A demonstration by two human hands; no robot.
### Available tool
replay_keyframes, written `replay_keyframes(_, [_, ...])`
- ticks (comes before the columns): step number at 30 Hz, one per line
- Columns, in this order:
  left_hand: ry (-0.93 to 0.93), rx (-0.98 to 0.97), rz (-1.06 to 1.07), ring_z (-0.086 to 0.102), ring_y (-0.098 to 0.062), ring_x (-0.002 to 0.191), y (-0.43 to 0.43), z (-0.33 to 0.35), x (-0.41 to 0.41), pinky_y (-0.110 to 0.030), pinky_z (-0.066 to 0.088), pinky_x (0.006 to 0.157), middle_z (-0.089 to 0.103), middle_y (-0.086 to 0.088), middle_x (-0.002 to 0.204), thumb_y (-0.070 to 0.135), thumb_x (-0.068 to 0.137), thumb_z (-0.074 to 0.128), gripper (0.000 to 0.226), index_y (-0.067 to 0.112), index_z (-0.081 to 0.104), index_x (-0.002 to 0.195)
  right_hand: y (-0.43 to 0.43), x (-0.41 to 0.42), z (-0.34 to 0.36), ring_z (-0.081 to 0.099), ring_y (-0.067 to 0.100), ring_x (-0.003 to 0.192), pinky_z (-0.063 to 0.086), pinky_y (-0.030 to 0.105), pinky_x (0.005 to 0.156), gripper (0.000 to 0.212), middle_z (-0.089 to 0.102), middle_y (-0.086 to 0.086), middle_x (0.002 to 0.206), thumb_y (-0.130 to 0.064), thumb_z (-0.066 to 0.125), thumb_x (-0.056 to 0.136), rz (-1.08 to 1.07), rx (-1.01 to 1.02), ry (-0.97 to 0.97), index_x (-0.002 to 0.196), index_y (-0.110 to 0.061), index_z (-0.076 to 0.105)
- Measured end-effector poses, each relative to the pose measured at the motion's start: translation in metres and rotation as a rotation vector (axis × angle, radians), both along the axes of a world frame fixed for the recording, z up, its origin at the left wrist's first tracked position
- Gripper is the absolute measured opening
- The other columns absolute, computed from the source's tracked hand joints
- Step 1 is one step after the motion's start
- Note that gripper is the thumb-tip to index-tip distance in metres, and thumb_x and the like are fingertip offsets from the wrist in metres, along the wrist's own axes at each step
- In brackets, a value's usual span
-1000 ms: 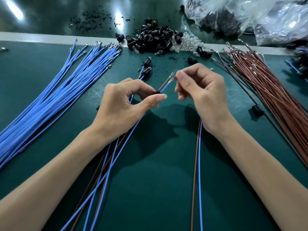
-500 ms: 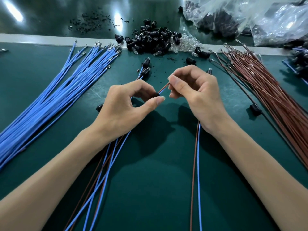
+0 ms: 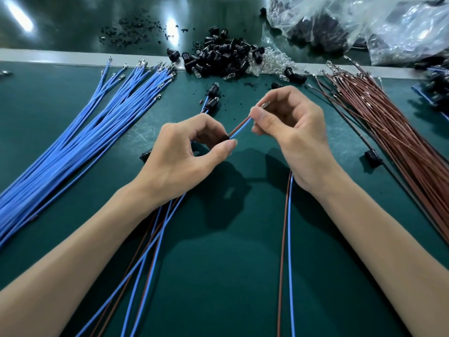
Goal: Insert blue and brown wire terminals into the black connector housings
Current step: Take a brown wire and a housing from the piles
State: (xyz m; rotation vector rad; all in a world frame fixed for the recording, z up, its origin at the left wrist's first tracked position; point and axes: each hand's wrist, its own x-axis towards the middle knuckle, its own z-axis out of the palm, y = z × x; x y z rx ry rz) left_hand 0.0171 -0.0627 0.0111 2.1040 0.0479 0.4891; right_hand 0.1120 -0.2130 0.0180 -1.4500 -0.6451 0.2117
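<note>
The small black plastic connector housing (image 3: 225,140) is nearly hidden. Only a dark sliver shows between the thumb and curled forefinger of the left hand (image 3: 184,154), which pinches it above the dark green surface (image 3: 230,276). The right hand (image 3: 294,135) grips one pair of thin insulated wires (image 3: 240,127), one brown and one blue, that runs up to that housing. A single silver metal terminal (image 3: 266,104) glints among its fingers; whether it belongs to the pair cannot be told. The pair's tails drop below the right wrist and are cut off at the lower edge. Two wired black housings (image 3: 213,96) lie beyond the left hand. One loose black housing (image 3: 373,158) sits beside the bundle of brown wires (image 3: 388,122). That bundle, the fanned bundle of blue wires (image 3: 97,132) and the heap of black housings (image 3: 223,57) are too dense to count. Compared with half a second ago, the hands stand slightly farther apart, with more wire showing between them.
</note>
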Motion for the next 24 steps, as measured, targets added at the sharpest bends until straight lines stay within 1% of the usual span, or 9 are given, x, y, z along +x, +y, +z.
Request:
replay_keyframes(4, [0.015, -0.004, -0.015, 0.064, -0.002, 0.071, -0.001, -0.001, 0.000, -0.027, 0.052, 0.075, 0.070, 0.007, 0.077, 0.019, 0.083, 0.067, 0.008, 0.013, 0.064, 0.089, 0.003, -0.005, -0.004, 0.059, 0.007, 0.061, 0.048, 0.018, 0.064, 0.016, 0.063, -0.009, 0.067, -0.002, 0.067, 0.085, 0.053, -0.050, -0.010, 0.085, -0.016, 0.057])
replay_keyframes(7, [-0.005, 0.007, -0.050, 0.064, -0.004, 0.068, 0.000, -0.001, 0.001, -0.019, 0.050, 0.072, 0.069, 0.007, 0.072, 0.014, 0.087, 0.065, 0.007, 0.011, 0.065, 0.093, 0.006, -0.010, -0.003, 0.059, 0.007, 0.062, 0.048, 0.019, 0.064, 0.017, 0.063, -0.008, 0.070, -0.005, 0.069, 0.082, 0.113, -0.134, -0.078, 0.083, -0.017, 0.058])
replay_keyframes(11, [-0.016, 0.014, -0.055, 0.060, -0.016, 0.061, -0.001, -0.002, 0.002, -0.021, 0.048, 0.064, 0.066, 0.002, 0.066, 0.011, 0.087, 0.067, 0.004, 0.008, 0.068, 0.085, 0.003, -0.002, 0.005, 0.060, 0.006, 0.064, 0.049, 0.019, 0.065, 0.007, 0.066, -0.006, 0.072, -0.008, 0.065, 0.086, 0.128, -0.168, -0.058, 0.084, -0.014, 0.063])
replay_keyframes(14, [-0.014, 0.004, -0.058, 0.059, -0.017, 0.062, -0.001, -0.001, 0.002, -0.013, 0.045, 0.061, 0.065, 0.002, 0.065, 0.011, 0.087, 0.067, 0.003, 0.009, 0.067, 0.084, 0.010, 0.034, 0.022, 0.059, 0.007, 0.073, 0.049, 0.022, 0.068, 0.005, 0.067, -0.001, 0.083, -0.016, 0.060, 0.091, 0.014, -0.266, -0.145, 0.092, -0.013, 0.063])
replay_keyframes(16, [-0.019, 0.016, -0.060, 0.059, -0.015, 0.062, 0.000, -0.001, 0.002, -0.010, 0.043, 0.062, 0.065, 0.003, 0.066, 0.011, 0.087, 0.067, 0.004, 0.009, 0.067, 0.084, 0.023, 0.075, 0.035, 0.056, 0.005, 0.078, 0.049, 0.019, 0.072, 0.012, 0.064, 0.001, 0.093, -0.017, 0.059, 0.091, -0.173, -0.427, -0.305, 0.102, -0.011, 0.063])
replay_keyframes(18, [-0.022, 0.019, -0.060, 0.060, -0.013, 0.062, 0.001, -0.001, 0.003, -0.008, 0.043, 0.062, 0.065, 0.004, 0.066, 0.012, 0.087, 0.067, 0.005, 0.008, 0.068, 0.084, 0.037, 0.119, 0.046, 0.055, 0.010, 0.095, 0.048, 0.020, 0.087, 0.030, 0.059, 0.006, 0.111, -0.014, 0.057, 0.091, -0.297, -0.668, -0.439, 0.120, -0.008, 0.058])
replay_keyframes(21, [-0.019, 0.018, -0.064, 0.060, -0.013, 0.062, 0.002, -0.001, 0.002, -0.008, 0.043, 0.062, 0.065, 0.004, 0.066, 0.012, 0.087, 0.067, 0.006, 0.007, 0.068, 0.083, 0.051, 0.163, 0.047, 0.039, 0.026, 0.131, 0.031, 0.034, 0.111, 0.053, 0.038, 0.012, 0.147, -0.013, 0.050, 0.094, -0.210, -1.091, -0.446, 0.145, -0.013, 0.036])
replay_keyframes(23, [-0.024, 0.024, -0.067, 0.060, -0.014, 0.061, 0.002, -0.002, 0.002, -0.009, 0.044, 0.061, 0.065, 0.005, 0.065, 0.013, 0.087, 0.067, 0.006, 0.008, 0.068, 0.083, 0.055, 0.169, 0.041, 0.041, 0.029, 0.130, 0.029, 0.034, 0.110, 0.051, 0.035, 0.014, 0.150, -0.015, 0.046, 0.098, -0.092, -1.276, -0.452, 0.147, -0.012, 0.033])
replay_keyframes(24, [-0.028, 0.025, -0.068, 0.060, -0.013, 0.060, 0.003, -0.002, 0.002, -0.010, 0.044, 0.061, 0.065, 0.005, 0.065, 0.013, 0.087, 0.067, 0.005, 0.009, 0.068, 0.083, 0.055, 0.169, 0.037, 0.044, 0.029, 0.126, 0.031, 0.032, 0.107, 0.048, 0.039, 0.016, 0.148, -0.015, 0.046, 0.098, -0.080, -1.291, -0.472, 0.146, -0.010, 0.037])
